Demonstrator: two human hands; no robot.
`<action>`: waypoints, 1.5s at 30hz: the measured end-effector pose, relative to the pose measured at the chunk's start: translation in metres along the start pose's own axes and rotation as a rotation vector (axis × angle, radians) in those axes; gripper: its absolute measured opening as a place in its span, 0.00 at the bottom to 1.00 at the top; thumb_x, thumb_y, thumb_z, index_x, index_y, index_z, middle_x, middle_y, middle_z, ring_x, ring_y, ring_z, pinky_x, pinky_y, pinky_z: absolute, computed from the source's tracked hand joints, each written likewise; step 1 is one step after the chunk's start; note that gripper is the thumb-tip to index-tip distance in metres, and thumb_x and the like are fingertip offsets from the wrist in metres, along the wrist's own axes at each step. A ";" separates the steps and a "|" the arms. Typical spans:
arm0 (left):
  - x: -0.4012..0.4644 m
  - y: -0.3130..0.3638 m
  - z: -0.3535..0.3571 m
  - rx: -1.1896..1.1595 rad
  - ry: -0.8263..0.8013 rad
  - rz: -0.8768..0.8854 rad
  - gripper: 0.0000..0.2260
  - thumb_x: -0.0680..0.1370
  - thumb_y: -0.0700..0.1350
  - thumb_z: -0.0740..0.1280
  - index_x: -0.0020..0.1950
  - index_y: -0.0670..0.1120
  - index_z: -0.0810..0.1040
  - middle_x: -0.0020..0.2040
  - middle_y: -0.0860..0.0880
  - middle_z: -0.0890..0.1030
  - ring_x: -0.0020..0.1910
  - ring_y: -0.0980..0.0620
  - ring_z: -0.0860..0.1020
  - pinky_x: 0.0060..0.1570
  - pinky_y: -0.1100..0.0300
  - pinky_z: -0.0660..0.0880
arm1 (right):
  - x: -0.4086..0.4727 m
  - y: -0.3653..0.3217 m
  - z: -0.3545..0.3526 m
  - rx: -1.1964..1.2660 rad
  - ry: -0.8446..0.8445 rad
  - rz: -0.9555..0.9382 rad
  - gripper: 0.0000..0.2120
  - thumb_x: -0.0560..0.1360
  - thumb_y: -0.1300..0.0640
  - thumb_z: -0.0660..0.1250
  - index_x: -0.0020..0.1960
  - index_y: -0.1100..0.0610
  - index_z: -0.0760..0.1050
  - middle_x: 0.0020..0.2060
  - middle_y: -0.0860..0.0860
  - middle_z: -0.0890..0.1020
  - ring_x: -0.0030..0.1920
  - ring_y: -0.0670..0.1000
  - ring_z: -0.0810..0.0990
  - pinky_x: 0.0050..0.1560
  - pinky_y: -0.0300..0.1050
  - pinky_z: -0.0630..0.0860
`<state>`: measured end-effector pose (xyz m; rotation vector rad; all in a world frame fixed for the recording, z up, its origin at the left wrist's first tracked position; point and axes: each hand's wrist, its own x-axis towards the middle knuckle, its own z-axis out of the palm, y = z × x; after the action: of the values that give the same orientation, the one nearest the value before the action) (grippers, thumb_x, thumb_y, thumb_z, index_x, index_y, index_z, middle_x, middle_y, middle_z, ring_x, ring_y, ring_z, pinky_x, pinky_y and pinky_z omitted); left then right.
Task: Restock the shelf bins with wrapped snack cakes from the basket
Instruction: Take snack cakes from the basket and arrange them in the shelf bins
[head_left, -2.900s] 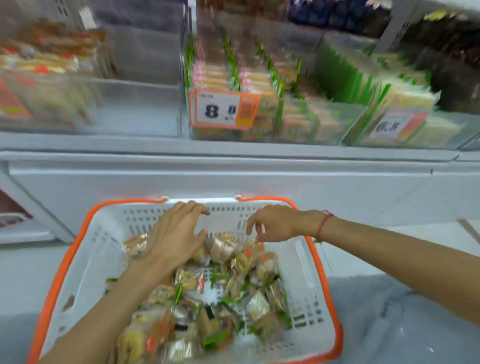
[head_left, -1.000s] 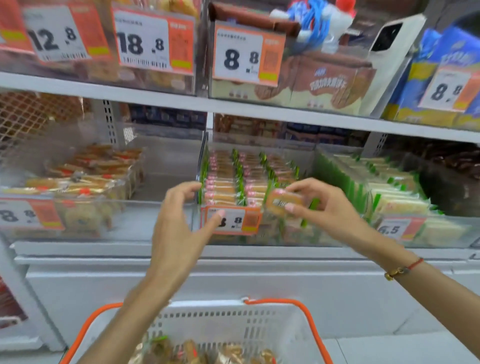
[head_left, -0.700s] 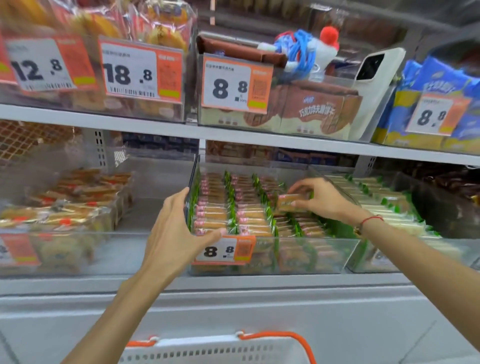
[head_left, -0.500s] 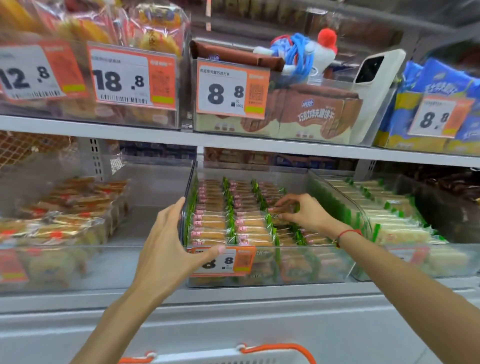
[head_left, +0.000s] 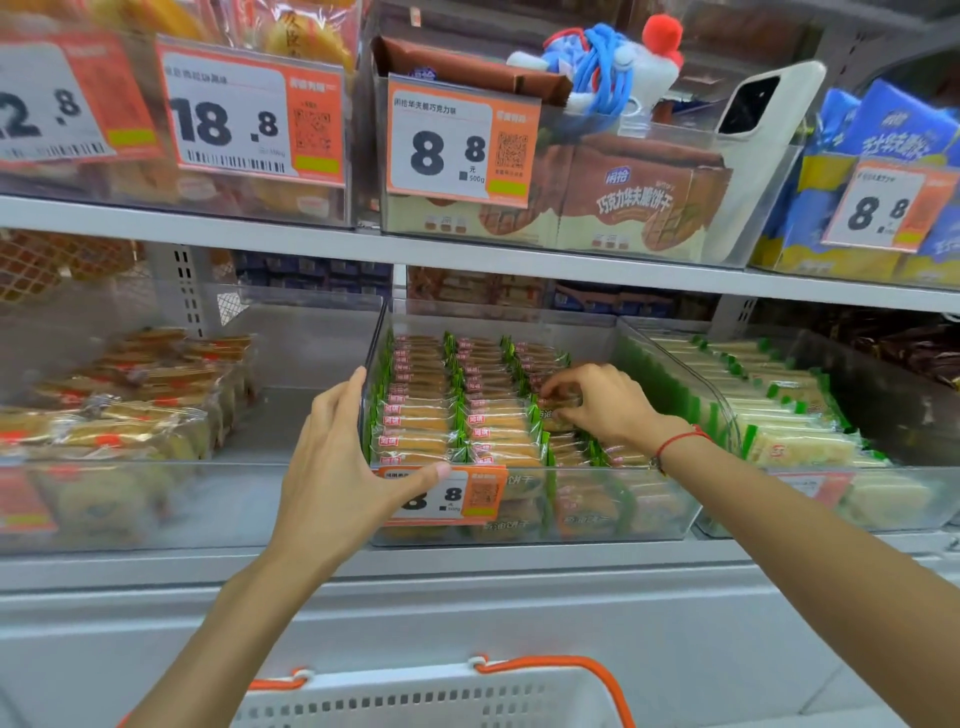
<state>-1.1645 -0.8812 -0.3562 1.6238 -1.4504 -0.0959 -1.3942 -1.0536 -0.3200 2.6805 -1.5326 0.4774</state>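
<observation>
Gripping the clear bin's (head_left: 649, 512) front-left corner, left hand (head_left: 332, 467), thumb on price tag (head_left: 467, 496); right hand (head_left: 602, 405) fingertips pinching a wrapped snack cake (head_left: 558, 410) in the right row; basket (head_left: 441, 696) below

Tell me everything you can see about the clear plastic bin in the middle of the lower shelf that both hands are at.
The clear plastic bin is a see-through, rectangular tub standing on the lower grey shelf. Three rows of green-edged wrapped snack cakes fill it. An orange-and-white price tag reading 8.8 hangs on its front wall. The left hand grips its front left corner, thumb across the tag. The right hand reaches inside, fingers curled on one snack cake in the right row.
</observation>
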 end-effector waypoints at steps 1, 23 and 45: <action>0.000 0.000 0.000 -0.002 -0.005 -0.007 0.50 0.63 0.61 0.76 0.77 0.52 0.54 0.73 0.52 0.62 0.71 0.54 0.63 0.64 0.57 0.65 | 0.002 0.001 -0.001 0.014 -0.036 0.000 0.16 0.73 0.57 0.72 0.59 0.48 0.79 0.55 0.49 0.81 0.55 0.52 0.79 0.55 0.47 0.75; -0.116 -0.054 -0.027 0.209 -0.481 -0.111 0.05 0.77 0.51 0.65 0.51 0.61 0.74 0.47 0.63 0.78 0.47 0.63 0.75 0.49 0.58 0.74 | -0.161 -0.102 0.092 0.377 -0.480 -0.128 0.06 0.73 0.56 0.70 0.49 0.49 0.76 0.37 0.42 0.78 0.39 0.46 0.77 0.43 0.43 0.75; -0.294 -0.219 0.030 0.423 -0.966 -0.624 0.10 0.78 0.56 0.64 0.47 0.51 0.72 0.47 0.47 0.78 0.48 0.47 0.78 0.49 0.55 0.75 | -0.285 -0.211 0.325 0.518 -0.900 0.072 0.12 0.78 0.60 0.63 0.61 0.55 0.73 0.55 0.55 0.79 0.52 0.56 0.78 0.52 0.51 0.77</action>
<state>-1.1081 -0.6861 -0.6628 2.5244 -1.6249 -1.1216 -1.2680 -0.7586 -0.6784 3.5157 -1.8614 -0.5074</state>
